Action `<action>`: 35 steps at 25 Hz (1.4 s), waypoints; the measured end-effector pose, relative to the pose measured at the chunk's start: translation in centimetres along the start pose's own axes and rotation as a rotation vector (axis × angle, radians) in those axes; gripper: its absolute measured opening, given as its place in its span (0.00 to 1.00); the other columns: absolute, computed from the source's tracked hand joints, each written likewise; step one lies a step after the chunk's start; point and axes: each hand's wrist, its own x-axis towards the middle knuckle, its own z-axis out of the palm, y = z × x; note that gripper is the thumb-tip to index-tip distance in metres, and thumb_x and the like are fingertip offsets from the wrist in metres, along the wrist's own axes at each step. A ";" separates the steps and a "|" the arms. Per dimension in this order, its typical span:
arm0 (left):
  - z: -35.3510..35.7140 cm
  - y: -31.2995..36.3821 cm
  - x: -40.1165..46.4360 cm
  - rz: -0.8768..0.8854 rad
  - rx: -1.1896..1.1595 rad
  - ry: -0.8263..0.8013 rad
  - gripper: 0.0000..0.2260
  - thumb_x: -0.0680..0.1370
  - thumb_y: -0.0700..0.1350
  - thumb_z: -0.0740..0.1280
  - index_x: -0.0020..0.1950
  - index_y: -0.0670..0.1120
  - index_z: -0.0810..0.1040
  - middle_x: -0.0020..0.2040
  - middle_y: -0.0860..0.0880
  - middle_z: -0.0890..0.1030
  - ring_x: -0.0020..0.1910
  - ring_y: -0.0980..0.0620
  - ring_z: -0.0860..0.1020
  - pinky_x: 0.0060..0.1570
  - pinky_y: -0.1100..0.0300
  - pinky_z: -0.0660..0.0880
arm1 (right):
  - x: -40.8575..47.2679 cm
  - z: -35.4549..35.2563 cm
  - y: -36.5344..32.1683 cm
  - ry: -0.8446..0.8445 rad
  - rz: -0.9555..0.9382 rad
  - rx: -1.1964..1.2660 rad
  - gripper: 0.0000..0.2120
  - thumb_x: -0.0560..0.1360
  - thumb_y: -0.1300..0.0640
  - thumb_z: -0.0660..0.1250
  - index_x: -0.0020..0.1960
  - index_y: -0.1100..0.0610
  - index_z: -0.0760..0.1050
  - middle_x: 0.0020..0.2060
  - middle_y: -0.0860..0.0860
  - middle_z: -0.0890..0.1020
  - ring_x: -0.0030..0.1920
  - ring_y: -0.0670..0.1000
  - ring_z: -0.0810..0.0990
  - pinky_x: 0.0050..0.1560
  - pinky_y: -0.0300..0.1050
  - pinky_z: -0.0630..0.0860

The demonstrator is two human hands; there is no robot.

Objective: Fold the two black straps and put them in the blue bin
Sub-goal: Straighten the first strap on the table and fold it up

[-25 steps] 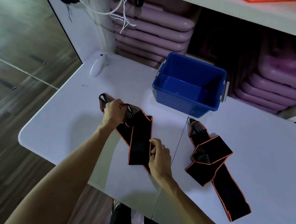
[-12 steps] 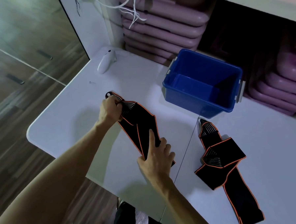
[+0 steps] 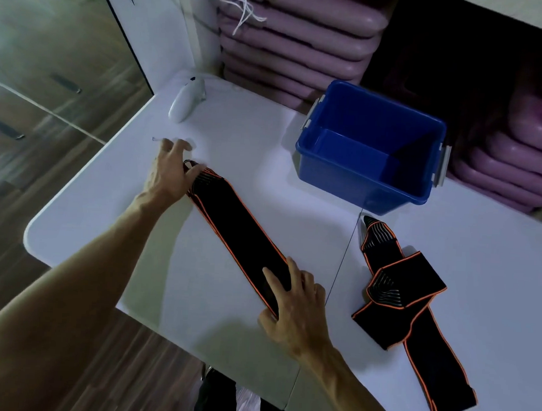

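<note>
A black strap with orange edges (image 3: 240, 232) lies folded lengthwise in a flat diagonal band on the white table (image 3: 111, 228). My left hand (image 3: 171, 171) rests on its far end with the fingers spread. My right hand (image 3: 292, 304) presses flat on its near end, fingers apart. A second black strap (image 3: 397, 293) lies loosely crossed over itself to the right, untouched. The blue bin (image 3: 373, 148) stands open and empty behind the straps.
A white handheld device (image 3: 185, 102) lies at the table's far left corner, with a small screw (image 3: 156, 139) near it. Stacked pink trays (image 3: 297, 43) fill the shelf behind the bin. The table's near edge drops to a wood floor (image 3: 33, 105).
The bunched strap has been pulled out straight and laid flat. My left hand has let go of its end and spread open; my right hand slid to the near end.
</note>
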 end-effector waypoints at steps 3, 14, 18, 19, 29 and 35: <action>-0.2 -0.7 0.1 -0.044 0.033 -0.118 0.27 0.72 0.45 0.74 0.68 0.45 0.68 0.63 0.37 0.68 0.63 0.36 0.71 0.63 0.46 0.69 | 0.1 -0.1 0.1 -0.008 0.002 0.009 0.35 0.64 0.46 0.67 0.71 0.48 0.69 0.71 0.60 0.69 0.64 0.62 0.72 0.55 0.59 0.74; 0.6 -0.1 1.0 -0.012 0.171 -0.083 0.14 0.74 0.35 0.63 0.59 0.41 0.74 0.55 0.34 0.73 0.51 0.32 0.75 0.52 0.46 0.73 | -0.4 -0.2 0.8 -0.011 -0.039 -0.028 0.36 0.64 0.47 0.68 0.72 0.47 0.68 0.72 0.59 0.69 0.64 0.61 0.72 0.53 0.57 0.74; 0.4 0.4 2.4 -0.196 0.156 -0.011 0.10 0.73 0.44 0.66 0.53 0.46 0.79 0.50 0.36 0.80 0.48 0.33 0.79 0.48 0.45 0.77 | -0.3 0.1 0.9 -0.002 -0.051 -0.033 0.36 0.66 0.46 0.69 0.73 0.47 0.67 0.72 0.60 0.69 0.64 0.61 0.72 0.54 0.57 0.76; 0.4 0.5 2.6 -0.268 0.132 -0.037 0.11 0.71 0.46 0.67 0.52 0.48 0.79 0.50 0.37 0.80 0.48 0.34 0.79 0.48 0.46 0.78 | -0.3 0.1 1.0 0.002 -0.058 -0.030 0.36 0.66 0.46 0.69 0.73 0.47 0.66 0.72 0.61 0.69 0.65 0.61 0.72 0.55 0.57 0.76; 0.2 -1.0 4.3 -0.323 -0.122 -0.072 0.06 0.74 0.43 0.70 0.49 0.43 0.80 0.40 0.41 0.83 0.18 0.56 0.76 0.21 0.61 0.76 | -0.6 0.1 1.2 0.046 -0.060 0.038 0.31 0.71 0.44 0.68 0.72 0.47 0.67 0.70 0.61 0.70 0.64 0.60 0.72 0.58 0.56 0.76; 0.2 -0.5 2.8 -0.351 -0.169 -0.038 0.12 0.73 0.49 0.70 0.53 0.45 0.77 0.51 0.38 0.82 0.40 0.43 0.83 0.45 0.50 0.79 | -0.7 0.3 1.3 0.063 -0.068 0.052 0.30 0.72 0.44 0.67 0.73 0.46 0.66 0.70 0.61 0.69 0.65 0.60 0.71 0.60 0.54 0.76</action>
